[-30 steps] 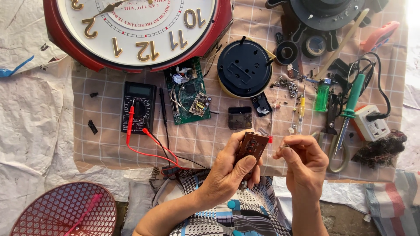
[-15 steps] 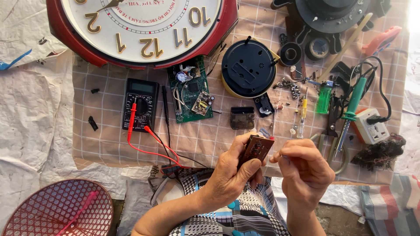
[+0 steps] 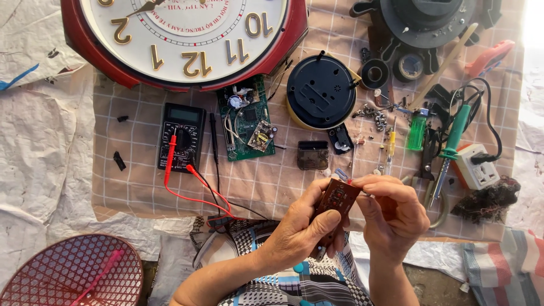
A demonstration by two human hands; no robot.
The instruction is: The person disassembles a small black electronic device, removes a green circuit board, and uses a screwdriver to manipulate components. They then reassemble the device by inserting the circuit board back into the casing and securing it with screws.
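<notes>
Two circuit boards (image 3: pixel 247 119), multimeter (image 3: pixel 180 136) nearby

Two bare forearms enter from the bottom edge, no sleeves, watch or rings visible. Left hand (image 3: pixel 303 229) and right hand (image 3: pixel 394 218): creased knuckles, short unpainted nails. Below them, patterned garment (image 3: pixel 294 280) of thin fabric: black-and-white checks mixed with light blue, white and dark blocks, one small turquoise patch.

Below the red-rimmed, white-faced clock (image 3: pixel 187 34) lie a beige checked cloth (image 3: pixel 136 181), a green circuit board (image 3: pixel 246 119), a black meter (image 3: pixel 181 136) with red leads, and a brown board (image 3: pixel 337 198).
</notes>
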